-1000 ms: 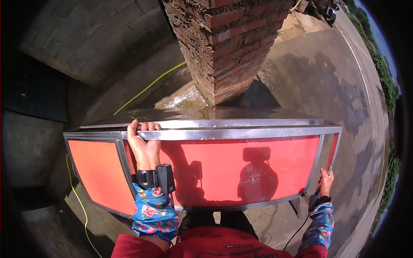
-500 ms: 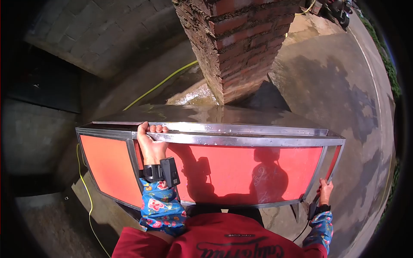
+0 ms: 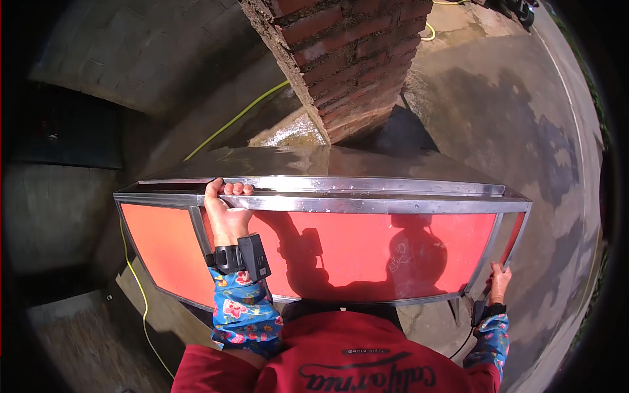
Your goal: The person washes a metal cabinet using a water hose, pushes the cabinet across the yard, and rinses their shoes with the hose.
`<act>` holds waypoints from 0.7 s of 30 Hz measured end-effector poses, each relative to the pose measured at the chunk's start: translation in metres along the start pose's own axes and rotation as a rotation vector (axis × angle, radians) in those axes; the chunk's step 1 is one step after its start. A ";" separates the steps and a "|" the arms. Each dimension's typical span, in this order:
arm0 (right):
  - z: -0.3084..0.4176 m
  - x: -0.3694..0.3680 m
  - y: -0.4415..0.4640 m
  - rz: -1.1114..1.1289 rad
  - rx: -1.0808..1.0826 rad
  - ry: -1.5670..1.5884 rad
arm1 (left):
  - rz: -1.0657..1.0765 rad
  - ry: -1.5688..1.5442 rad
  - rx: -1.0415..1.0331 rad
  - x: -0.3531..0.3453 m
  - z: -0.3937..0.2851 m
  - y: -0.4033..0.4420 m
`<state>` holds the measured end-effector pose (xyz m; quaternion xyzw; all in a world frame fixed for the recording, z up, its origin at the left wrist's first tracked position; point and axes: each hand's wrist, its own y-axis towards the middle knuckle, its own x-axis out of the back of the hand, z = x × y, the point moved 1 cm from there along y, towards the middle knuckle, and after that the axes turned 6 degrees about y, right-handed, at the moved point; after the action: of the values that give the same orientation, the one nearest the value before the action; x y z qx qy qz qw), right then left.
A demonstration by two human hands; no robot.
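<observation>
The step in hand appears to be gripping and steadying a long, box-shaped cabinet with a silvery metal frame and red and orange panels (image 3: 354,252), which stands crosswise directly in front of the person. The left hand (image 3: 228,213) is closed over the bright metal top rail (image 3: 380,204) near the left end of the red front panel, its palm turned toward the wearer and its four fingers hooked over the far side of the bar. The right hand (image 3: 499,281), lower and well apart from the left, looks curled around the lower part of the metal frame at the cabinet's right end; its fingertips are partly hidden. The cabinet thus lies between the two hands and touches both, with its smooth grey metal top (image 3: 275,164) reaching away beyond the left hand's knuckles. Any shift of it from this hold would call for both hands to pull or lift evenly, since the grips sit at different heights, and for care around the rough red-brick pillar (image 3: 354,72) rising just behind the far edge. A thin yellow hose (image 3: 236,116) runs across the concrete floor to the left of that pillar.
</observation>
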<state>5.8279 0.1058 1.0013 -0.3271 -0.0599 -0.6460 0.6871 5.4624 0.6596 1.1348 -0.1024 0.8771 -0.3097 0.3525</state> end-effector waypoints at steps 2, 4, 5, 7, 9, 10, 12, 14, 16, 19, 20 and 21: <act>0.000 0.001 0.003 -0.018 0.002 -0.001 | 0.059 -0.025 0.053 0.000 0.007 0.003; 0.007 0.001 0.006 0.005 0.036 0.017 | 0.038 -0.015 0.010 0.004 0.006 0.006; 0.006 0.003 0.007 -0.003 0.034 0.016 | 0.027 -0.007 -0.029 0.003 0.006 0.008; 0.004 0.002 0.011 0.043 0.047 -0.015 | 0.043 -0.010 -0.028 0.003 0.006 0.001; -0.001 0.006 0.016 0.023 0.053 -0.022 | 0.071 -0.019 -0.023 -0.002 0.009 0.000; -0.003 0.009 0.018 0.001 0.062 -0.025 | 0.099 -0.014 -0.014 0.000 0.010 0.002; -0.002 0.014 0.018 0.014 0.057 -0.035 | 0.078 -0.006 -0.011 0.003 0.012 -0.003; -0.002 0.015 0.016 0.028 0.052 -0.045 | 0.067 0.013 -0.014 0.011 0.011 -0.002; -0.003 0.013 0.013 0.092 0.116 -0.076 | 0.114 0.040 -0.046 0.018 0.009 0.001; 0.003 0.008 0.003 0.120 0.176 -0.107 | 0.174 0.005 -0.076 0.031 0.006 0.008; 0.001 0.008 0.002 0.127 0.174 -0.120 | 0.190 -0.015 -0.085 0.035 0.006 0.011; -0.002 0.010 0.002 0.120 0.211 -0.139 | 0.163 -0.049 -0.082 0.036 0.008 0.007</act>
<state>5.8302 0.0965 1.0040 -0.2997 -0.1553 -0.5697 0.7493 5.4420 0.6473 1.1066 -0.0526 0.8857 -0.2412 0.3932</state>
